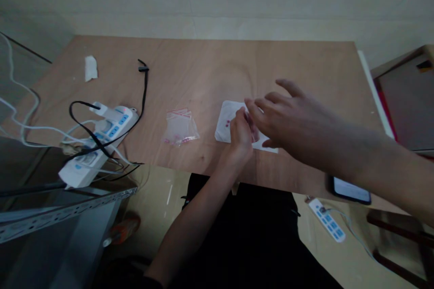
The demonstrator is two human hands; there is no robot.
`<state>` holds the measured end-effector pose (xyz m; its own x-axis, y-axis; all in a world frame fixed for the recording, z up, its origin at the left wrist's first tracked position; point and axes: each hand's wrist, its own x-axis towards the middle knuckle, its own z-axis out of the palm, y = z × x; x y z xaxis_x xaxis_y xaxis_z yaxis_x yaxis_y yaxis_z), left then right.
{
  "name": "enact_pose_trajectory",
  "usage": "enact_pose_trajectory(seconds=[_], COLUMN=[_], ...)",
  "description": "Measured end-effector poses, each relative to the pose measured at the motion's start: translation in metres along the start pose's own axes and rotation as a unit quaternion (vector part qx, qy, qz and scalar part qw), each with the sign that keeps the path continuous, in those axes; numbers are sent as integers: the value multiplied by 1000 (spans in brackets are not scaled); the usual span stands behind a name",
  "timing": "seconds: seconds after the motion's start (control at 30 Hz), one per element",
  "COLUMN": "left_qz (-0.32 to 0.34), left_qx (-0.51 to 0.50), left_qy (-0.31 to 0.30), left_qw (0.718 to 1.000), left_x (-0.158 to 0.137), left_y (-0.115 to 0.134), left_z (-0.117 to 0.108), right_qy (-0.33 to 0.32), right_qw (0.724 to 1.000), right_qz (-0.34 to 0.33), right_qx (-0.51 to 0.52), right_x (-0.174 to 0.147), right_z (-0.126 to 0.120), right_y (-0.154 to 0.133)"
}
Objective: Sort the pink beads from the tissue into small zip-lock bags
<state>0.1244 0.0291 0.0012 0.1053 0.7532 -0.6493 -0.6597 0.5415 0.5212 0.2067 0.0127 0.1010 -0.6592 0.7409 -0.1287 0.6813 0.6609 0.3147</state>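
My left hand [240,132] is closed over a white sheet or shallow tray [222,132] with rounded corners. Between its fingers is what looks like a small clear zip bag [254,133] with a reddish tint, mostly covered by the hands. From the right, my right hand [271,115] reaches over it, thumb and forefinger together at the bag's top; anything in that pinch is too small to make out. Several tiny red pieces [228,123] lie on the white surface beside my left hand. Left of it, a small pile of clear zip bags [181,126] holds some pinkish-red bits.
A white power strip [98,146] with plugs and tangled cables hangs over the table's left edge. A black cable [145,86] and a white scrap [91,68] lie farther back. One phone [351,189] rests at the front right edge. Another power strip [327,220] is below.
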Motion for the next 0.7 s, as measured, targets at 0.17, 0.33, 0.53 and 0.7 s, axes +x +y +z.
enact_pose_trajectory(seconds=[0.17, 0.33, 0.53, 0.7], left_qz=[186, 352, 439, 438], left_qx=[235, 515, 681, 747], left_qy=[-9, -23, -58, -63], left_qw=[954, 781, 583, 496], left_x=[9, 31, 51, 51], left_y=[4, 2, -4, -5], left_z=[-3, -14, -26, -31], right_qy=[-25, 36, 58, 76], right_qw=[995, 950, 879, 876], right_qz=[55, 255, 445, 420], right_qx=[74, 177, 160, 226], right_x=[-11, -43, -58, -44], right_z=[46, 76, 121, 156], right_y=[15, 40, 35, 12])
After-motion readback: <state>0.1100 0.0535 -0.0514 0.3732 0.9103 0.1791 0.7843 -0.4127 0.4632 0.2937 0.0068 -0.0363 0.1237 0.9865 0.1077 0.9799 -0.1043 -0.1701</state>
